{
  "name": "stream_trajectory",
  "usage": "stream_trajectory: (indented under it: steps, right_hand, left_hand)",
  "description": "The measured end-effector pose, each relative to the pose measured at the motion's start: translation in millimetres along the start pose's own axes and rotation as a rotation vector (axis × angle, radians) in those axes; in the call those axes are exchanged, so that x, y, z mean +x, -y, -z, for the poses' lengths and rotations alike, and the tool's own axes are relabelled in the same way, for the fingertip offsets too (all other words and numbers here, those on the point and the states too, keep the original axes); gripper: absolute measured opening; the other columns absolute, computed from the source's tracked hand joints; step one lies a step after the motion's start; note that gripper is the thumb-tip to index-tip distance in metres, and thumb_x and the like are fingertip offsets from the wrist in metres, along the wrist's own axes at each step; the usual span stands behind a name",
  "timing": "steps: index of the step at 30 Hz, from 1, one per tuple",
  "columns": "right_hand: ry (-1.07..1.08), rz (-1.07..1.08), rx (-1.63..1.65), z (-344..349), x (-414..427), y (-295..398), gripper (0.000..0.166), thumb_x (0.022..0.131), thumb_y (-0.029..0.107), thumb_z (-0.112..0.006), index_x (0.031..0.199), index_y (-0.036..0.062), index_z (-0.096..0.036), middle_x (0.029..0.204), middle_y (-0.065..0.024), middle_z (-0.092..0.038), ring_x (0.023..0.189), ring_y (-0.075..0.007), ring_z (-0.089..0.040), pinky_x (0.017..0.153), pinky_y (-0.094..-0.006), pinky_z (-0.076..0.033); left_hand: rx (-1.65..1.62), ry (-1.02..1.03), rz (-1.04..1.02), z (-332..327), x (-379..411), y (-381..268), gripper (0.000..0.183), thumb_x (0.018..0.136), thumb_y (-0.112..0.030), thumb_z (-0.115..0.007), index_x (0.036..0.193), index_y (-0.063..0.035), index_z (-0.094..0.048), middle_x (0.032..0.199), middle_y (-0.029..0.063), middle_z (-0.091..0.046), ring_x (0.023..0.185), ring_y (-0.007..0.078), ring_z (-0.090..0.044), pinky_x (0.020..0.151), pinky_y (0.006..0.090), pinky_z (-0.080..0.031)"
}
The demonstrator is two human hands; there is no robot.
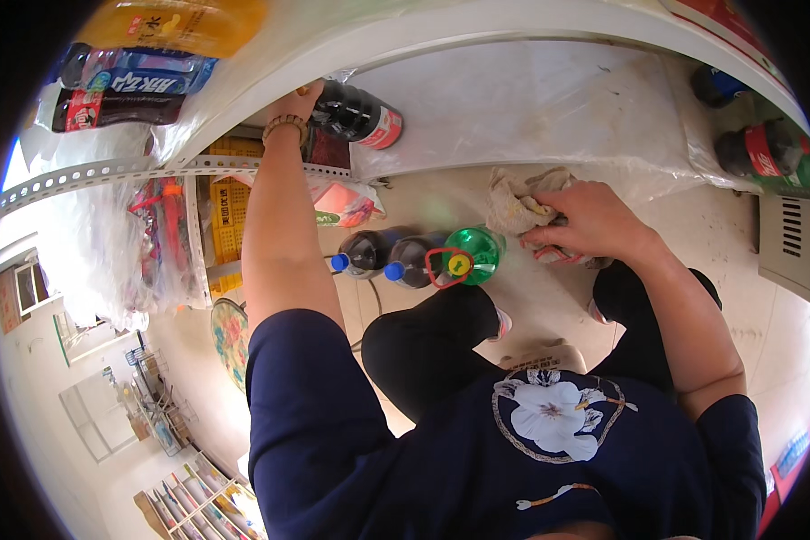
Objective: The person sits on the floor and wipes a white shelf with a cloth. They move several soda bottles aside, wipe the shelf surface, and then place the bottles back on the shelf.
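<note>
My left hand (295,106) reaches in under the upper shelf and grips one end of a large dark soda bottle (356,113) with a red label. The bottle lies at a tilt by the left end of the plastic-covered lower shelf (513,101); some of my fingers are hidden. In my right hand (590,219) is a crumpled, stained cloth (523,202), held just off the shelf's front edge. On the floor between my arms stand a green bottle (482,246) with a yellow cap and red carrying handle, and two dark blue-capped bottles (415,260) (364,253).
More bottles (759,152) stand at the shelf's right end. Drinks (128,88) line the upper shelf at left. A perforated metal rail (94,175) runs below them, beside plastic-wrapped goods (165,229) and a yellow crate (228,209). A vented beige box (790,236) sits at right.
</note>
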State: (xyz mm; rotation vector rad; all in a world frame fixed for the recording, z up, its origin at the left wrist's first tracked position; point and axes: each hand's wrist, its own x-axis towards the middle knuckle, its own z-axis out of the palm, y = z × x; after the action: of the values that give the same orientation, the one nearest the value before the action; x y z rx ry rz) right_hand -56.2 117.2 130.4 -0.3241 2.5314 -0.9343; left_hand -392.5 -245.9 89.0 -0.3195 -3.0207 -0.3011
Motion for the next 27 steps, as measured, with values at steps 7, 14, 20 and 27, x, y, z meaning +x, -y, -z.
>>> stream_trajectory:
  steps: [7,14,20,27]
  right_hand:
    - [-0.081,0.003,-0.044,-4,1,-7,0.047,0.068,0.046,-0.063,0.092,0.0051,-0.063,0.077,-0.0164,-0.062,0.074,-0.0334,-0.059,0.066,-0.0392,-0.046]
    - [-0.090,0.024,-0.001,-6,-5,-1,0.045,0.068,0.046,-0.061,0.091,0.0075,-0.064,0.081,-0.0128,-0.064,0.078,-0.0307,-0.060,0.069,-0.0385,-0.047]
    - [-0.096,0.037,0.010,-5,-9,0,0.044,0.068,0.045,-0.062,0.090,0.0073,-0.064,0.083,-0.0122,-0.064,0.079,-0.0301,-0.059,0.069,-0.0379,-0.046]
    - [-0.142,0.063,-0.031,-4,-12,-12,0.046,0.069,0.046,-0.063,0.095,0.0072,-0.063,0.084,-0.0143,-0.063,0.080,-0.0323,-0.059,0.071,-0.0391,-0.046]
  left_hand:
    - [-0.032,-0.014,0.091,32,-53,-20,0.059,0.079,-0.056,-0.054,0.105,-0.0028,-0.054,0.087,0.0156,-0.063,0.070,0.0275,-0.061,0.059,0.0377,-0.049]
    - [0.081,0.727,0.174,51,-189,-3,0.059,0.079,-0.057,-0.053,0.107,-0.0048,-0.052,0.077,0.0109,-0.063,0.049,0.0202,-0.059,0.040,0.0321,-0.047]
    - [0.175,0.691,0.226,18,-278,9,0.056,0.078,-0.052,-0.059,0.109,-0.0072,-0.046,0.082,0.0142,-0.060,0.056,0.0236,-0.057,0.047,0.0343,-0.044]
    - [0.119,0.214,0.307,-30,-302,28,0.033,0.079,-0.042,-0.056,0.092,-0.0116,-0.051,0.079,0.0165,-0.064,0.078,0.0364,-0.061,0.066,0.0462,-0.047]
